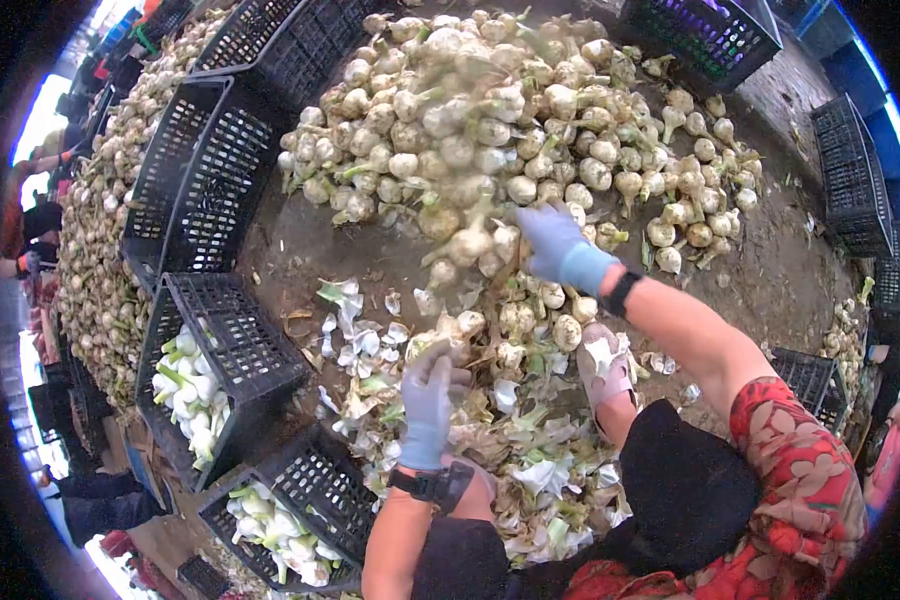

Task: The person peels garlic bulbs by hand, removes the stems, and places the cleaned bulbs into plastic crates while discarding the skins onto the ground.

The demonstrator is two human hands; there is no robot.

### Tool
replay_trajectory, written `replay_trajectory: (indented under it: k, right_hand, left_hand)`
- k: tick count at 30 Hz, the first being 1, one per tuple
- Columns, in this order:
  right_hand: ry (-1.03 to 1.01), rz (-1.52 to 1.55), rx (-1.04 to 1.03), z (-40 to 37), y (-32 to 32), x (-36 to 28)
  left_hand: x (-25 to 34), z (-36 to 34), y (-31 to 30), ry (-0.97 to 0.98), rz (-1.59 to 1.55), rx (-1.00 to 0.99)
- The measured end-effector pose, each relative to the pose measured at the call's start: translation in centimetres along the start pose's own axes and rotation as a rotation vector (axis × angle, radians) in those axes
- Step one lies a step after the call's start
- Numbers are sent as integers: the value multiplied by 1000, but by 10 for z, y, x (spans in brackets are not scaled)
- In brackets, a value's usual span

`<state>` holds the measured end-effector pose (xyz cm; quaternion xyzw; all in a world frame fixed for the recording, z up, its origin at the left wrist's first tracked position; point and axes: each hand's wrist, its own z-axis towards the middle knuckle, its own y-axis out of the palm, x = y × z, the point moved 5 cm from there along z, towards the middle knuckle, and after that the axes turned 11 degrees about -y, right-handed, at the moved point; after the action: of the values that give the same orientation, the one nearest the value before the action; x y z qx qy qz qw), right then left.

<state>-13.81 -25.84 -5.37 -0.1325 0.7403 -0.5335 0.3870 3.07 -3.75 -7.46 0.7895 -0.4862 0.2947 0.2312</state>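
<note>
My left hand (430,400), in a pale grey-blue glove, is low over the peelings with its fingers stretched out, beside several garlic bulbs (460,326). My right hand (560,245), gloved alike, reaches to the near edge of a big heap of unpeeled garlic (400,135). Its fingers extend to the left, apart from one another, and I see nothing held in them. Some bulbs in front of that hand are blurred. White and tan garlic skins (545,470) litter the ground between my feet.
Two black plastic crates on my left, an upper one (255,335) and a lower one (330,490), contain cleaned white garlic. More crates (220,170) line the heap's left side. Further crates (850,175) stand at right. Another garlic pile (105,260) lies beyond the left crates, with people nearby.
</note>
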Motion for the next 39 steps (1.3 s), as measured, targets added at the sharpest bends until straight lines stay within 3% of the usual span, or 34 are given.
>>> replay_trajectory:
  k: [1,4,5,7,9,11,12,14,15,17,18,20,21,24,26,28,30,34,36,37,39]
  right_hand:
    - [-9,134,24,-12,-5,-13]
    - [-295,116,174,-40,-18,-81]
    - [-358,94,-2,-46,-16,-102]
    - [-587,142,159,-62,0,-127]
    - [-686,223,263,-68,-7,-137]
    - [-540,627,202,-69,-22,-129]
    - [-496,620,335,-68,-27,-120]
    - [-12,864,40,-60,-8,-92]
    - [72,1147,-76,-54,1,-89]
    - [-8,1170,-70,-48,-3,-99]
    - [-82,1195,-69,-45,-4,-108]
    - [-149,1279,-4,-38,2,-119]
    - [-75,1277,-78,-39,7,-119]
    - [1,1219,-180,-42,18,-115]
    - [-42,1421,-203,-45,12,-120]
    - [-100,1418,-221,-44,12,-116]
    - [-355,1183,-127,-40,6,-115]
    - [-289,1309,-251,-39,7,-116]
    - [-451,755,96,-40,-10,-115]
    - [-347,616,22,-38,-7,-112]
    - [-393,546,57,-40,-15,-116]
  left_hand:
    - [3,-1,0,-16,44,-27]
    - [28,-20,22,-63,-50,-184]
    - [29,-20,27,-60,-46,-180]
    - [33,-24,40,-60,-477,-372]
    - [25,-27,30,-19,-464,-335]
    - [12,-26,12,28,-425,-283]
    - [28,-36,16,79,-453,-270]
    - [37,-33,7,252,-204,-95]
    - [39,-33,8,259,-204,-94]
    - [54,-39,12,452,175,99]
    - [59,-41,14,452,178,93]
    - [78,-60,27,778,839,309]
    - [81,-63,29,792,804,312]
    - [77,-60,19,739,718,308]
    - [77,-64,18,706,700,278]
    - [74,-64,18,676,682,243]
    - [67,-62,14,697,601,272]
    - [60,-59,8,730,614,282]
    - [49,-53,5,597,440,171]
    - [52,-57,4,594,440,172]
    - [43,-54,11,-21,-607,-367]
